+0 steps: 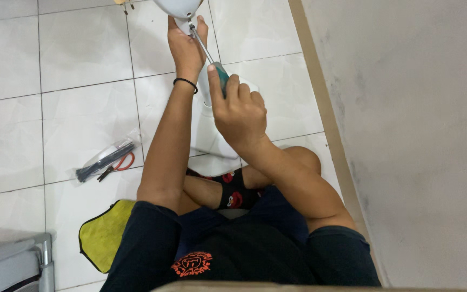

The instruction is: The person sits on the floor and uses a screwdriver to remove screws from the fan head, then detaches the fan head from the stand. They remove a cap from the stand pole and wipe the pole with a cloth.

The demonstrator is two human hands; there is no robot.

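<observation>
Two hands are busy: the white housing [178,7], up on the tiled floor, is gripped by the left hand [186,47], the screwdriver [212,60] by the right hand [239,111]. Tilted like that, a slipped tip is likely and fingers get jabbed.

A floor of large glossy white tiles [82,108] with thin dark grout lines fills most of the view and reflects soft, even light. To the right of the floor runs a tan baseboard strip [325,108], slanting down the picture, and beyond it rises a pale grey wall [417,135] with faint mottled stains. At the floor's lower left corner stands part of a grey metal frame [41,259]. A yellow cloth with dark edging [101,235] lies on the tiles just right of that frame.
</observation>
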